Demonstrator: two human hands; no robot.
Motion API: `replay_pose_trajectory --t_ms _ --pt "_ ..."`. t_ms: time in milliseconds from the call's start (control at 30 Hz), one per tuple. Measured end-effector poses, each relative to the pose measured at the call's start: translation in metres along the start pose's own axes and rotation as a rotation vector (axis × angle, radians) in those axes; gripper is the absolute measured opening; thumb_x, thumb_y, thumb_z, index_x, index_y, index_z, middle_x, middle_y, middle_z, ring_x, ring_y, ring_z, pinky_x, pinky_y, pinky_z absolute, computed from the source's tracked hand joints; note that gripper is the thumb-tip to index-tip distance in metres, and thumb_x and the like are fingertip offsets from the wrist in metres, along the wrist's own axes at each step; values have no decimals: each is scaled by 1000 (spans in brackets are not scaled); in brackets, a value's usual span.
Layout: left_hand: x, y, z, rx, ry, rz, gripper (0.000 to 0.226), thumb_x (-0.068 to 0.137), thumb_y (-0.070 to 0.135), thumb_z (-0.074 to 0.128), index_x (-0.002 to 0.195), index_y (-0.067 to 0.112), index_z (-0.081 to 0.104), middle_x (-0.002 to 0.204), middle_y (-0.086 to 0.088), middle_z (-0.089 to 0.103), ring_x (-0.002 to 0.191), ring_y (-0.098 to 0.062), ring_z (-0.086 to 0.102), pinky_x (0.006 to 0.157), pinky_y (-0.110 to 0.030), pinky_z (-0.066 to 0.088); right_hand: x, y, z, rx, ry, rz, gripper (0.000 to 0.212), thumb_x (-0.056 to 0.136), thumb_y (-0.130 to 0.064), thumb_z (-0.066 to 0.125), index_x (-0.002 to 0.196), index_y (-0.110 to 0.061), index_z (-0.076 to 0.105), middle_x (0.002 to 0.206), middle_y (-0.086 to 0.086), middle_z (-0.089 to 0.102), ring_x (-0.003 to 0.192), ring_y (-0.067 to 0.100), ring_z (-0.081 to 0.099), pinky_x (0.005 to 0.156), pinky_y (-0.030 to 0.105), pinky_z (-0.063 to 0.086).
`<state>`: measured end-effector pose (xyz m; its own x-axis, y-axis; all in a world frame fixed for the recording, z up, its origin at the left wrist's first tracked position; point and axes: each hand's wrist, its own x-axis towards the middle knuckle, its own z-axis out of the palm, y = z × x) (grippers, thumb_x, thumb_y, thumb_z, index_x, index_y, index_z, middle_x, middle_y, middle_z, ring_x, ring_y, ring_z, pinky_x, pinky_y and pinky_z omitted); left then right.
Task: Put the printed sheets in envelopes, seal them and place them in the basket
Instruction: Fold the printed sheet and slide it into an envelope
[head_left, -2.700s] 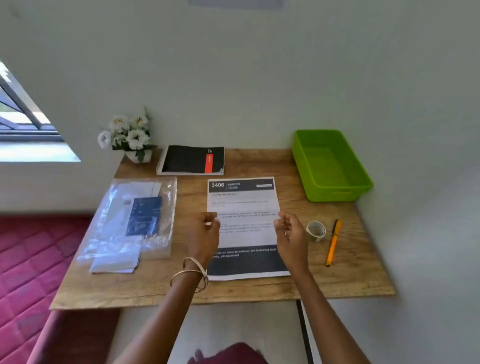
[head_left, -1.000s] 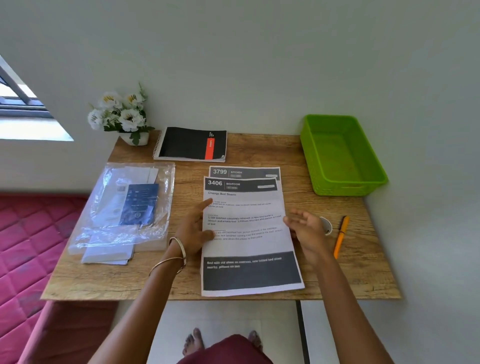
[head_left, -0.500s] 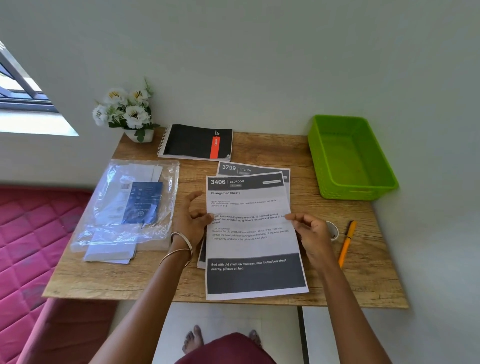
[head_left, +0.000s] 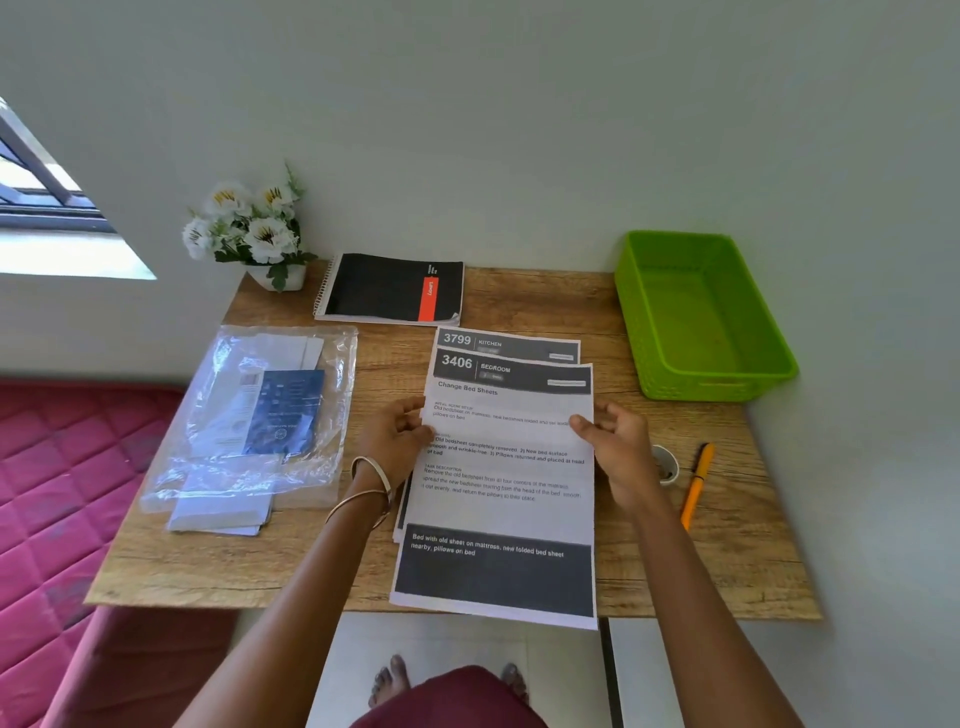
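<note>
The top printed sheet (head_left: 501, 499), headed 3406 Bedroom, lies in the middle of the wooden table (head_left: 545, 296), its lower edge past the table's front. My left hand (head_left: 397, 439) pinches its left edge and my right hand (head_left: 615, 447) pinches its right edge. Under it a second sheet (head_left: 506, 343), headed 3799 Kitchen, shows at the top. A clear plastic bag of envelopes (head_left: 260, 415) lies at the left, with white envelopes (head_left: 218, 514) sticking out at its near end. The green basket (head_left: 701, 312) stands at the back right, with nothing in it.
A black spiral notebook (head_left: 392, 288) and a pot of white flowers (head_left: 249, 231) stand along the back wall. A roll of tape (head_left: 667, 465) and an orange pen (head_left: 696, 483) lie right of my right hand. A red mattress (head_left: 57, 493) lies left of the table.
Both hands have taken hold of the top sheet's side edges and pulled it toward me, uncovering the header of the second sheet beneath. The camera has tilted slightly.
</note>
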<state>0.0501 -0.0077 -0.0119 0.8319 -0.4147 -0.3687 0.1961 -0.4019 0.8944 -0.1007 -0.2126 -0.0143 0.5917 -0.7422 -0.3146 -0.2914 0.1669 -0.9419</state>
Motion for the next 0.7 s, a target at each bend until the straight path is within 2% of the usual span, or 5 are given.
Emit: replay_pose_trajectory --t_ms 233,400,500,567,700 --pt "11 0 -9 -44 18 -19 14 88 6 58 96 17 61 90 -8 70 78 -22 68 62 -32 55 9 -8 -2 52 -38 -98 29 81 17 59 78 -11 67 89 1 70 85 12 66 65 21 55" --pt "14 2 -13 -81 18 -47 21 90 9 51 103 15 66 85 -12 72 70 -24 68 55 -32 56 15 -3 -9 -215 -10 -235 40 84 19 51 70 -14 69 100 2 70 105 21 63 87 27 52" --pt "17 1 -13 -17 -21 -32 23 92 12 53 109 25 62 82 -7 73 72 -23 70 54 -36 57 10 -8 -1 -396 69 -489 33 87 12 46 84 -9 71 115 6 66 113 18 59 93 25 46" --pt "19 1 -12 90 -24 14 29 93 14 53 116 30 59 84 -3 72 78 -23 70 62 -40 59 3 -9 12 -565 -61 -686 26 96 -12 45 106 -5 68 129 8 60 122 16 50 104 31 35" --pt "13 11 -1 351 64 135 41 94 10 49 133 20 48 109 -2 65 97 -20 62 79 -27 51 -6 20 38 -1082 -378 -701 66 93 -56 18 145 -19 36 156 1 23 145 17 12 118 38 10"
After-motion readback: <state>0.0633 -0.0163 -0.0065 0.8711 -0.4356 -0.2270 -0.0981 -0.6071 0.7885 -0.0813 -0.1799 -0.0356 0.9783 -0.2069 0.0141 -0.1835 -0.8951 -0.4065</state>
